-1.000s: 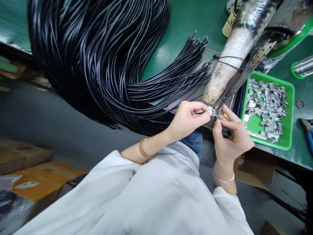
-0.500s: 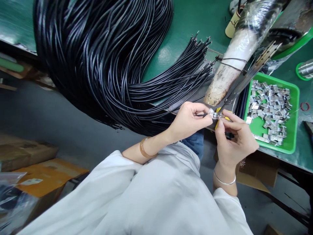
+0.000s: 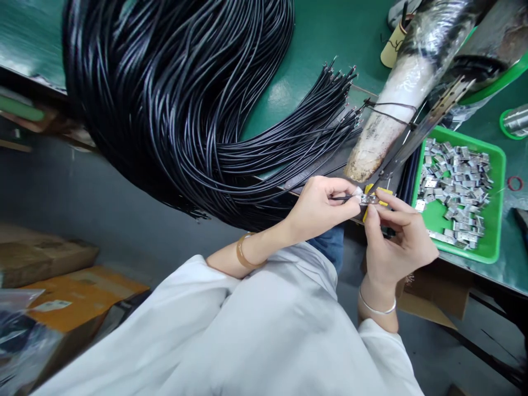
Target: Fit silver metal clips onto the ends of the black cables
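Note:
Between thumb and fingers, my left hand pinches a black cable close to its end. The cable end meets a small metal connector, which my right hand grips at its other side with thumb and index finger. A yellow piece lies just behind the fingertips. Right above the connector, the dark tip of a slanting metal rod, which looks like a soldering iron, points down. Fingers partly cover the connector, so the joint's detail is too small to make out.
A thick bundle of black cables covers the green table, its stripped ends pointing right. A film-wrapped white tube slants down near my hands. To the right stand a green tray of metal shells and a solder spool. Cardboard boxes sit lower left.
My hands stay together at the connector, with only a tiny shift. The right fingers sit slightly lower against it. The whole view has moved a little.

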`<state>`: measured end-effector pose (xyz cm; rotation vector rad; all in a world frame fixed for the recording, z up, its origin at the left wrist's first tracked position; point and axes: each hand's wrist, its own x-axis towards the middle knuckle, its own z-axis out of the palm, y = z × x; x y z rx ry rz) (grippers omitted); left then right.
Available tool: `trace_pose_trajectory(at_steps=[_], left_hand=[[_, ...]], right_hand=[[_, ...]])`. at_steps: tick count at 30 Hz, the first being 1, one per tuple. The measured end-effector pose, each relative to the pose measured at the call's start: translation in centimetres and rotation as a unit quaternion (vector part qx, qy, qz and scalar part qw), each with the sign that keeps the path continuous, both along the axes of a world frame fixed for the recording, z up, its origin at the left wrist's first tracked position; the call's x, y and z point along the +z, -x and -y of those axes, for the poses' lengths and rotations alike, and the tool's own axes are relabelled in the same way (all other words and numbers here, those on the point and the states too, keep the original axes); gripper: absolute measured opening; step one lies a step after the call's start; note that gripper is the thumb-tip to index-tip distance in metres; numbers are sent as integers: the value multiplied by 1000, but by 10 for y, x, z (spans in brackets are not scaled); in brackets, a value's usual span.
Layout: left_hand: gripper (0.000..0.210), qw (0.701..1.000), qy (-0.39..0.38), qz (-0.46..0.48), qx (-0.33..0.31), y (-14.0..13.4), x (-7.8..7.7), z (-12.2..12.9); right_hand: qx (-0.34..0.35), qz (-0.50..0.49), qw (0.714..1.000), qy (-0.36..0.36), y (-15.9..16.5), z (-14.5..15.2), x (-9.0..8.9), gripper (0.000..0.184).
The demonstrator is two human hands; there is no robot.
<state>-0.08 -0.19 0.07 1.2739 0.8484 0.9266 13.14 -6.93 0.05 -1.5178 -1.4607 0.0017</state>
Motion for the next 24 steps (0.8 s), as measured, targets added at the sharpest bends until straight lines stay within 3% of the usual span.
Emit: trace_pose_trajectory(at_steps=[7, 13, 16, 18, 20, 22, 24], left_hand=[[13, 1000, -18, 5, -6, 2, 5, 1], [15, 998, -23, -36, -45, 8, 0, 1], [14, 986, -151, -64, -32, 8, -1, 8], [15, 961, -267, -75, -17, 8, -2, 13], [15, 943, -324, -76, -12, 8, -3, 16], [12, 957, -285, -50, -29, 10, -2, 16], [13, 984, -156, -3, -84, 14, 0, 12]], right_hand=[[8, 59, 997, -48, 3, -4, 8, 15], [2, 15, 1000, -27, 2, 5, -2, 13], [-26, 0, 1000, 9, -7, 8, -1, 12], [-28, -23, 998, 57, -12, 9, 2, 12], [-11, -67, 993, 101, -14, 10, 6, 14], [4, -99, 989, 113, -13, 10, 8, 14], [17, -81, 993, 83, -11, 10, 9, 11]])
